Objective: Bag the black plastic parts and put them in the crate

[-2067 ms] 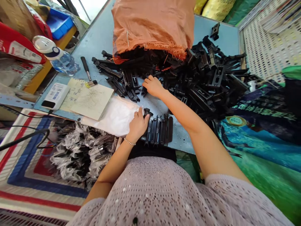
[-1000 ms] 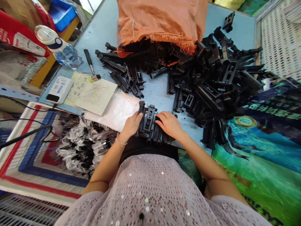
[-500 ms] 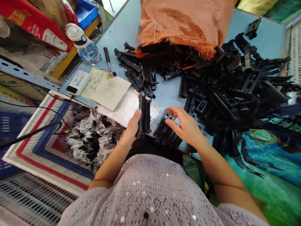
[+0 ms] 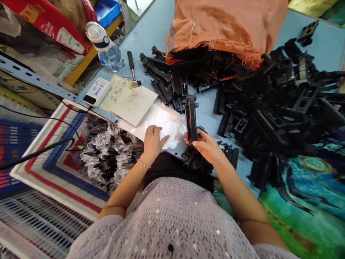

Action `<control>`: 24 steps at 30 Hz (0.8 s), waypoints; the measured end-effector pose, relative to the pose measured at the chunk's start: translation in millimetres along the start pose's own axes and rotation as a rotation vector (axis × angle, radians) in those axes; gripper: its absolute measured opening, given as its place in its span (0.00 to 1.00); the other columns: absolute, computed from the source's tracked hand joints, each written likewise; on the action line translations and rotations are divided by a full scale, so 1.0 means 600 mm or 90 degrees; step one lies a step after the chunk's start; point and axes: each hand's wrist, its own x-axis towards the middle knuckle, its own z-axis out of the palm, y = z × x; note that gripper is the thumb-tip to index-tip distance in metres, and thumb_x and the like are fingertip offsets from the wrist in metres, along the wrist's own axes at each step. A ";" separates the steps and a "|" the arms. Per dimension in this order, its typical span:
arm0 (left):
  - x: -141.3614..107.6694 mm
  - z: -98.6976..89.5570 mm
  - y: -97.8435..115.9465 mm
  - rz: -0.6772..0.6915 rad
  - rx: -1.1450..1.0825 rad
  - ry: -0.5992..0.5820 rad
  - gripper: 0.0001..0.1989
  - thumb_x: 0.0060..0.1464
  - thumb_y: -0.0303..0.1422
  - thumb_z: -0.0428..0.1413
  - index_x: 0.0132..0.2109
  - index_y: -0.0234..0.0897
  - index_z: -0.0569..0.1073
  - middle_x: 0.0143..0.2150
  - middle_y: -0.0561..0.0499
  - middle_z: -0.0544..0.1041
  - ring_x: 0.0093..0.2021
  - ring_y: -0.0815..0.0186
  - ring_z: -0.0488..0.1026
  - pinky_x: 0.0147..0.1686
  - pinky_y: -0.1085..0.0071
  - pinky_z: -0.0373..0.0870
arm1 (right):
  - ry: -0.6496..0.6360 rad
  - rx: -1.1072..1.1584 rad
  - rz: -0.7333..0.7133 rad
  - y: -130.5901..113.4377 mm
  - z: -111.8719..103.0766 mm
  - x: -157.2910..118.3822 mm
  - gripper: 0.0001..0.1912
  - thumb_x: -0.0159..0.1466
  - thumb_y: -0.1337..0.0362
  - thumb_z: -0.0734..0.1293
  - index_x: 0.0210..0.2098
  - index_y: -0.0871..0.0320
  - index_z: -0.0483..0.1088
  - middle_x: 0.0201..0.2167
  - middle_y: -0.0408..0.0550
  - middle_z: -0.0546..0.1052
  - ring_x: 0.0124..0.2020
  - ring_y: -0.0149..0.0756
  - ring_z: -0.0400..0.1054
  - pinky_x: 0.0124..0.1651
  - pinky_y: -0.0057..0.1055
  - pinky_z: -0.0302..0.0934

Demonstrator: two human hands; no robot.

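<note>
My right hand point(image 4: 205, 145) grips the lower end of a long black slotted part point(image 4: 191, 120) and holds it upright above the table's near edge. My left hand point(image 4: 154, 142) lies at the edge of a stack of thin white plastic bags point(image 4: 168, 124), thumb apart from the bent fingers, with no black part in it. Beneath my right hand, more black parts point(image 4: 198, 162) lie side by side at the table edge. A large heap of similar black parts point(image 4: 269, 111) covers the right of the table.
An orange woven sack point(image 4: 226, 25) spills black parts at the back. To the left are a cardboard sheet point(image 4: 137, 99), a hammer point(image 4: 132, 66), a white device point(image 4: 97, 91) and a water bottle point(image 4: 110, 54). A white crate point(image 4: 35, 162) with bagged parts point(image 4: 107, 154) stands below left.
The black part in my left hand is gone from it, and my right hand now holds one upright. My left hand has moved onto the plastic bags. The view has shifted slightly.
</note>
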 end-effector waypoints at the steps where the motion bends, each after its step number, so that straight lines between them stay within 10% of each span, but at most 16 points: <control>1: 0.003 0.000 -0.002 -0.018 -0.008 -0.001 0.11 0.61 0.35 0.58 0.47 0.32 0.76 0.47 0.37 0.74 0.51 0.50 0.70 0.52 0.54 0.70 | 0.002 0.020 0.006 0.001 0.006 0.005 0.23 0.51 0.64 0.77 0.46 0.53 0.72 0.49 0.48 0.81 0.47 0.41 0.77 0.58 0.42 0.67; 8: 0.048 -0.034 -0.037 -0.282 -0.438 -0.010 0.10 0.48 0.35 0.65 0.32 0.36 0.73 0.27 0.54 0.72 0.27 0.69 0.68 0.29 0.72 0.64 | -0.083 0.113 0.087 -0.018 0.033 0.028 0.23 0.50 0.67 0.75 0.47 0.54 0.74 0.46 0.49 0.81 0.46 0.39 0.76 0.54 0.38 0.68; 14: 0.070 -0.044 -0.039 -0.326 -0.706 0.043 0.20 0.39 0.31 0.68 0.33 0.39 0.63 0.29 0.56 0.74 0.29 0.71 0.72 0.32 0.74 0.68 | -0.224 0.188 0.178 -0.018 0.102 0.100 0.18 0.50 0.67 0.73 0.41 0.58 0.76 0.40 0.48 0.80 0.42 0.37 0.76 0.44 0.30 0.71; 19: 0.059 -0.085 -0.051 -0.144 -0.381 0.041 0.02 0.53 0.27 0.57 0.34 0.38 0.70 0.37 0.47 0.78 0.42 0.61 0.76 0.48 0.61 0.73 | -0.138 0.159 0.167 0.006 0.133 0.151 0.13 0.49 0.66 0.74 0.34 0.60 0.73 0.33 0.47 0.78 0.38 0.36 0.75 0.37 0.28 0.69; 24: 0.060 -0.123 -0.071 -0.031 -0.059 0.007 0.20 0.57 0.23 0.49 0.52 0.36 0.78 0.53 0.41 0.78 0.54 0.56 0.74 0.58 0.57 0.71 | -0.094 0.050 0.063 -0.007 0.099 0.101 0.22 0.49 0.69 0.73 0.44 0.57 0.74 0.37 0.43 0.79 0.36 0.33 0.74 0.39 0.27 0.68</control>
